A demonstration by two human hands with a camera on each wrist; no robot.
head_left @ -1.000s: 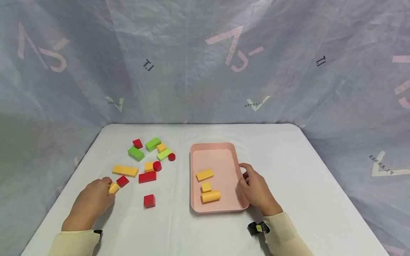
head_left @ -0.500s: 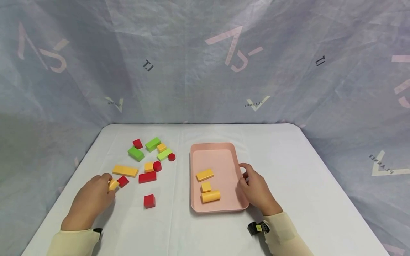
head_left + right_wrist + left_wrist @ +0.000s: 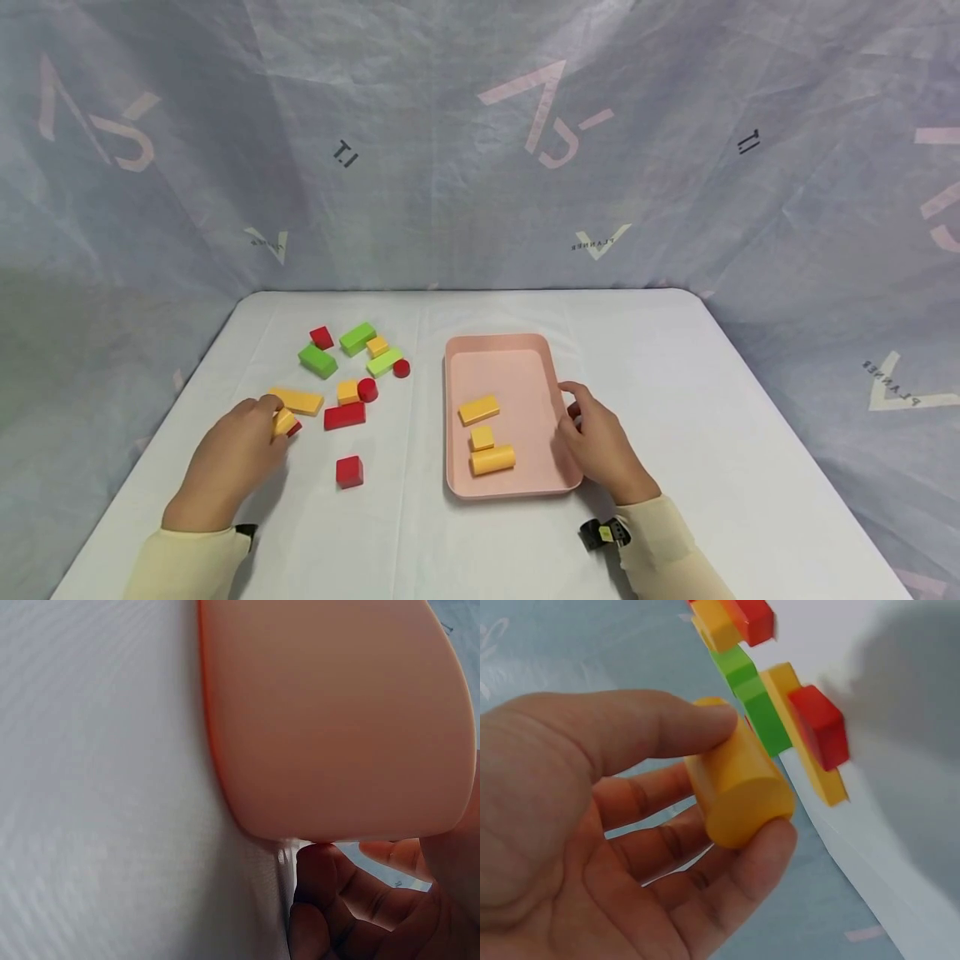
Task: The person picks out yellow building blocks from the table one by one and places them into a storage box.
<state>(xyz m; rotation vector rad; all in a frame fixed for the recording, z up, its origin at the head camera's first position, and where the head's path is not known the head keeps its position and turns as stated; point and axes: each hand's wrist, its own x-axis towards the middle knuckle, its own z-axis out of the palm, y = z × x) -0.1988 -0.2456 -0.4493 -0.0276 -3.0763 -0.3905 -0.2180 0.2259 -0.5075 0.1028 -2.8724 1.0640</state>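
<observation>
My left hand (image 3: 236, 454) pinches a yellow cylinder block (image 3: 739, 780) between thumb and fingers, held up off the table in the left wrist view. In the head view it hides part of a red block (image 3: 295, 428) and one end of a long yellow block (image 3: 300, 402). At the right side of a pink tray (image 3: 517, 367), my right hand (image 3: 603, 446) holds the rim, fingers curled outside the wall in the right wrist view. Inside the tray lie a yellow rectangular block (image 3: 478, 410), a yellow cube (image 3: 482, 438) and another yellow cylinder (image 3: 492, 460).
Left of the tray, a red cube (image 3: 349, 472), a long red block (image 3: 345, 416) and a small yellow block (image 3: 348, 392) lie on the white table. Green blocks (image 3: 318, 360) and small red pieces (image 3: 367, 389) lie farther back. A grey-blue curtain (image 3: 450, 167) hangs behind.
My left hand has lifted the yellow cylinder and moved right and slightly away, over the red block and the long yellow block's end. The right hand and tray have stayed put.
</observation>
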